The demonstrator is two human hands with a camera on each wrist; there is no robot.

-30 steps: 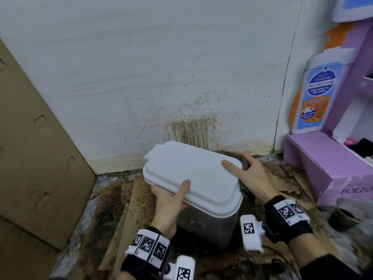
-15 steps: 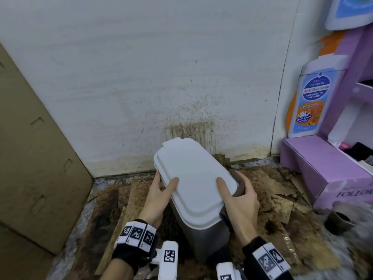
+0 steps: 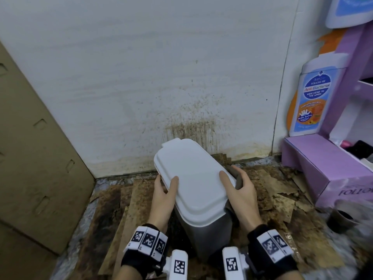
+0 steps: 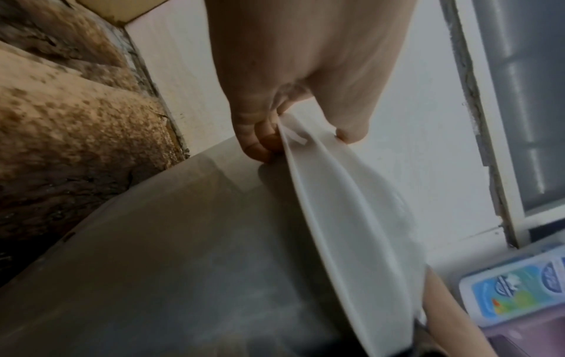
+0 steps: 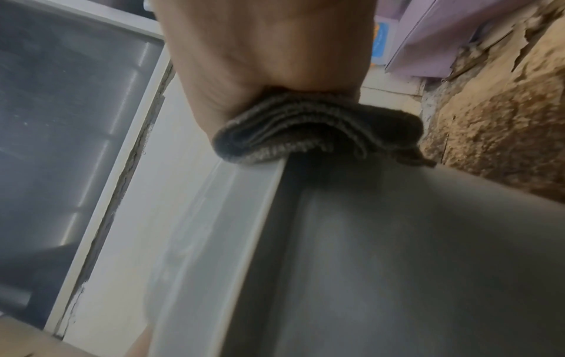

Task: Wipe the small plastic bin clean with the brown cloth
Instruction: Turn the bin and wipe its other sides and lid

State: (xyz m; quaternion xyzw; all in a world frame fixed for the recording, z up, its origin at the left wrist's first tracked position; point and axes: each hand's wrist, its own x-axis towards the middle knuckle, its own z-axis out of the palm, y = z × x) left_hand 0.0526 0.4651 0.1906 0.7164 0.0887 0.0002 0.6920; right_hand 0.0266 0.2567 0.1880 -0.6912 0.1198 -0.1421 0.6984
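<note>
1. Location: the small plastic bin (image 3: pixel 210 237) (grey body, white lid (image 3: pixel 193 178)) stands on stained, peeling cardboard sheets (image 3: pixel 129 209) on the floor, near a white wall (image 3: pixel 141 77).
2. Wall condition: brown spatter and streaks (image 3: pixel 189 130) directly behind the bin; yellowish staining along the base.
3. Left hand (image 3: pixel 163 197): grips the lid's left edge, thumb on top, fingers (image 4: pixel 260 142) curled beneath the rim.
4. Right hand (image 3: pixel 242 195): thumb on the lid's right side, fingers curled round the brown cloth (image 5: pixel 318 128), which is pressed against the bin's right side just under the lid rim.
5. Surroundings: a brown cardboard panel (image 3: pixel 34 158) leans at the left; a purple cardboard display stand (image 3: pixel 327 166) sits at the right, bearing a cut-out printed as an anti-bacterial wash bottle (image 3: pixel 314 96).
6. Floor, far right: a small dark cup (image 3: pixel 341 219) (contents not discernible).
</note>
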